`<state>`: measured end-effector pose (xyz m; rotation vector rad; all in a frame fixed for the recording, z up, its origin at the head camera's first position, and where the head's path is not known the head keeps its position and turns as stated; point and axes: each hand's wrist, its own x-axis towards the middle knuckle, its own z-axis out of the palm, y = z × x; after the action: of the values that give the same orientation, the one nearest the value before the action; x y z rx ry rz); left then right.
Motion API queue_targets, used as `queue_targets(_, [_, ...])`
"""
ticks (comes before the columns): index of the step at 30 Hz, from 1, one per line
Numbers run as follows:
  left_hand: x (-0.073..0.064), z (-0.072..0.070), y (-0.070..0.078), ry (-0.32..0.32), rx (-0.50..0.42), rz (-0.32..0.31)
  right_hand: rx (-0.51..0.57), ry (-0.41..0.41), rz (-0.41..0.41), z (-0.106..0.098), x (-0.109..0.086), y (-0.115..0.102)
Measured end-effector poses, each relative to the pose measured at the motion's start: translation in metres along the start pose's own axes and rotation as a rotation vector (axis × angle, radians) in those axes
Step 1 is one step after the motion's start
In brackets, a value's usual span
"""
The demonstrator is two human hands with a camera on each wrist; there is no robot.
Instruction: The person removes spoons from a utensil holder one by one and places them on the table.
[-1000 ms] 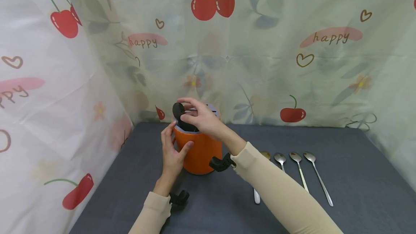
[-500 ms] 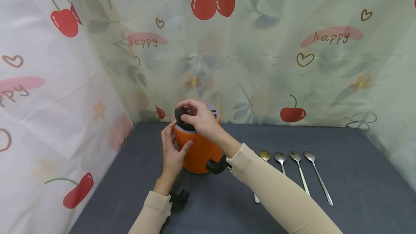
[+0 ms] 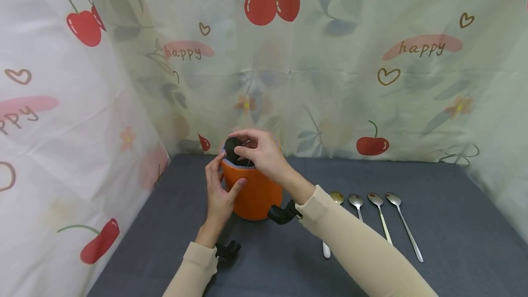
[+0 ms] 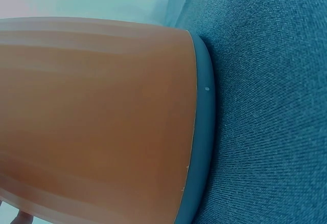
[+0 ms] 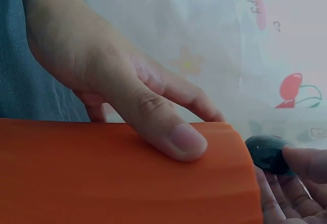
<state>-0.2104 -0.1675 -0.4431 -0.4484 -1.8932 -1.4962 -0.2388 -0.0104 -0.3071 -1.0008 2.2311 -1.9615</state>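
An orange round container (image 3: 257,194) with a pale lavender inside edge stands upright on the dark grey table. My left hand (image 3: 219,198) holds its left side, thumb on the front wall and fingers round the side, as the right wrist view also shows. Over the container's mouth, my right hand (image 3: 264,155) pinches a dark, glossy, rounded piece (image 3: 232,148) between thumb and fingers. More dark material shows below that piece inside the rim; what it belongs to is hidden. In the left wrist view the container's wall (image 4: 102,106) fills much of the picture, above a blue-grey base band (image 4: 205,106).
To the right, partly behind the right sleeve (image 3: 350,237), several metal spoons lie in a row, among them a gold-toned spoon (image 3: 336,197) and a silver spoon (image 3: 393,199). Printed cloth (image 3: 330,81) hangs behind and at the left of the table (image 3: 198,168).
My right hand has lowered the dark piece slightly toward the container's mouth and then shifted a little right. The left hand stays on the container.
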Motion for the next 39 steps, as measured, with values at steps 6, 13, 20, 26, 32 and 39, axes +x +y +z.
queue_targets(6, [-0.001,-0.002,-0.014,-0.005,0.013,-0.012,0.039,0.006,-0.021,-0.007,-0.005,-0.010])
queue_targets(13, [-0.002,-0.002,-0.015,-0.012,0.005,-0.022,0.116,0.069,-0.076,-0.020,-0.010,-0.027])
queue_targets(20, [-0.002,-0.002,-0.014,-0.007,0.026,-0.031,0.224,0.153,-0.156,-0.036,-0.018,-0.051])
queue_targets(26, [-0.002,-0.002,-0.013,-0.003,0.019,-0.030,0.286,0.205,-0.225,-0.054,-0.022,-0.060])
queue_targets(32, [-0.003,-0.002,-0.014,-0.005,0.003,-0.021,0.379,0.261,-0.277,-0.073,-0.026,-0.065])
queue_targets(39, [-0.003,-0.002,-0.015,-0.005,0.011,-0.020,0.413,0.337,-0.277,-0.098,-0.033,-0.069])
